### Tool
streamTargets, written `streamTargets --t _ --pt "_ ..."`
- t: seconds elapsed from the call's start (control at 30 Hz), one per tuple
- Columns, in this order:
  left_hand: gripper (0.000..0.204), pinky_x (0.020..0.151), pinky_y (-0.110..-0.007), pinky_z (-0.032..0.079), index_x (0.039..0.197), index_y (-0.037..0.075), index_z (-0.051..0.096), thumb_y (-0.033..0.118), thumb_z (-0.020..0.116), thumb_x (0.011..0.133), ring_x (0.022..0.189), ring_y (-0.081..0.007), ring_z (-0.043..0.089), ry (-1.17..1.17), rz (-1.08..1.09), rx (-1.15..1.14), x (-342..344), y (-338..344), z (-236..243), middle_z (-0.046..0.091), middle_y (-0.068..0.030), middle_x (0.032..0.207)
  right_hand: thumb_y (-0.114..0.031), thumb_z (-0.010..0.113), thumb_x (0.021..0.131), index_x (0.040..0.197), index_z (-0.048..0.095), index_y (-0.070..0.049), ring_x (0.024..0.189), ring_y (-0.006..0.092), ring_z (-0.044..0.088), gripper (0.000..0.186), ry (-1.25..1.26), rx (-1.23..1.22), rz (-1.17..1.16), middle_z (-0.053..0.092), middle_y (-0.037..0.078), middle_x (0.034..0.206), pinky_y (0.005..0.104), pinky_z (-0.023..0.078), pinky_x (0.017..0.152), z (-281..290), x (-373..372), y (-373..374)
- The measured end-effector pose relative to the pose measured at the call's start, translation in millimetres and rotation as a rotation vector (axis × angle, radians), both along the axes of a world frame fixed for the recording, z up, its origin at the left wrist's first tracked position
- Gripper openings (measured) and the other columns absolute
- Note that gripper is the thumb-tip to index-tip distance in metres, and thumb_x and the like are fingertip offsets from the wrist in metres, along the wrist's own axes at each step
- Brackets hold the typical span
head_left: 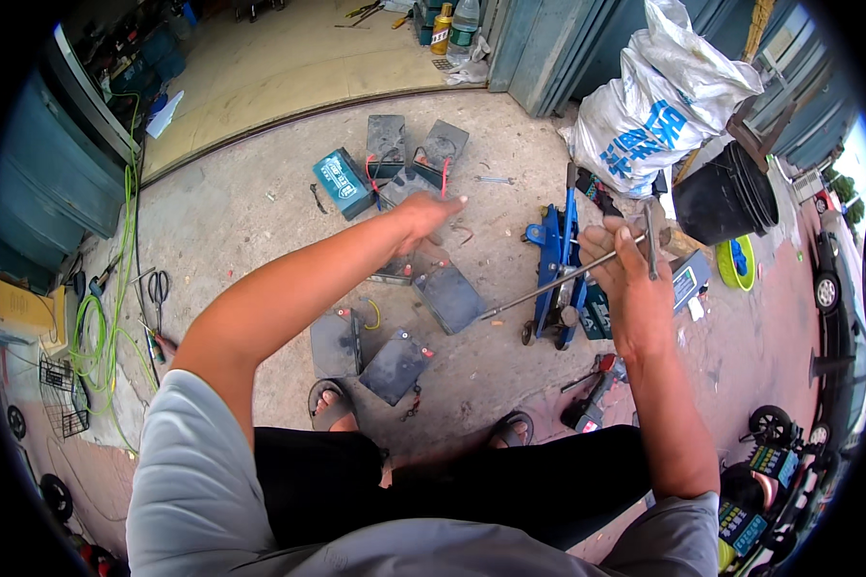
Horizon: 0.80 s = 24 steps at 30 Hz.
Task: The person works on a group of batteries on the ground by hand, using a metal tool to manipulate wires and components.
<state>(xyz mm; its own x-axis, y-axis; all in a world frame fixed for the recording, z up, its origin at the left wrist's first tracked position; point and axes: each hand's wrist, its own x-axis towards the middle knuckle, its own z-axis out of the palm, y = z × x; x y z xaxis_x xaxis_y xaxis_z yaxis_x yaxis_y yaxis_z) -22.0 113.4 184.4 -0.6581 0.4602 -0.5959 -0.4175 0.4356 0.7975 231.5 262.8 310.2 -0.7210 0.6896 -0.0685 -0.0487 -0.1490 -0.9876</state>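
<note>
My left hand (423, 221) reaches over a loose group of dark grey batteries (449, 298), fingers apart, with nothing visibly in it. My right hand (624, 264) is closed on a long metal rod (539, 293), which points down-left, and a shorter upright metal tool (651, 245), near the blue floor jack (553, 269). A teal battery (343, 185) stands at the back left of the group, and some batteries have red or blue leads. An open-end wrench (496, 180) lies on the concrete behind my hands.
A white woven sack (645, 115), black bucket (720, 197) and yellow-green basin (734, 263) stand at right. A power tool (592, 394) lies by my right foot. Green hose (101, 341) and scissors (159, 288) lie at left. A doorway's step (298, 115) is behind; a wheeled frame (770, 462) stands lower right.
</note>
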Motion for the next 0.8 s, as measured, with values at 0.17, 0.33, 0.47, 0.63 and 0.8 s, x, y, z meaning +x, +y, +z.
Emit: streamTargets --t 0.17,0.33,0.47,0.63,0.8 --pt "0.096 0.104 -0.048 0.055 0.141 -0.013 0.048 0.057 0.080 0.084 0.123 -0.0442 0.066 0.611 -0.580 -0.348 28 -4 -50 0.061 -0.0350 0.137 -0.022 0.057 0.111 0.129 0.061 0.005 0.112 0.0296 0.073 0.034 -0.026 0.020 -0.122 0.073 0.020 0.114 0.0427 0.056 0.105 -9 54 17" --pt "0.107 0.107 -0.045 0.054 0.143 -0.012 0.042 0.056 0.089 0.075 0.132 -0.0413 0.061 0.674 -0.833 -0.658 96 -78 -141 0.056 -0.0323 0.140 -0.026 0.056 0.112 0.128 0.066 0.001 0.104 0.0178 0.072 0.033 -0.097 0.259 -0.120 0.077 0.010 0.105 0.0325 0.055 0.097 -18 64 41" --pt "0.129 0.108 -0.044 0.053 0.154 -0.010 0.027 0.060 0.092 0.068 0.135 -0.0417 0.057 0.613 -0.737 -0.739 137 -93 -167 0.048 -0.0323 0.147 -0.024 0.056 0.113 0.126 0.068 0.001 0.101 0.0144 0.070 0.031 -0.154 0.428 0.010 0.077 0.008 0.102 0.0304 0.054 0.095 -23 56 44" --pt "0.113 0.115 -0.051 0.044 0.154 -0.005 0.036 0.054 0.089 0.074 0.140 -0.0409 0.049 0.836 -0.882 -0.744 150 -80 -150 0.046 -0.0273 0.149 -0.023 0.058 0.112 0.125 0.070 0.000 0.099 0.0124 0.067 0.029 -0.122 0.482 0.131 0.077 0.008 0.100 0.0290 0.053 0.091 -32 42 43" --pt "0.046 0.118 -0.062 0.034 0.123 0.003 0.070 0.033 0.071 0.089 0.131 -0.0347 0.055 1.607 -1.580 -0.200 176 -88 -184 0.064 -0.0128 0.125 -0.023 0.060 0.111 0.126 0.070 -0.001 0.095 0.0110 0.065 0.029 -0.112 0.430 0.190 0.078 0.008 0.099 0.0279 0.053 0.088 -34 39 38"
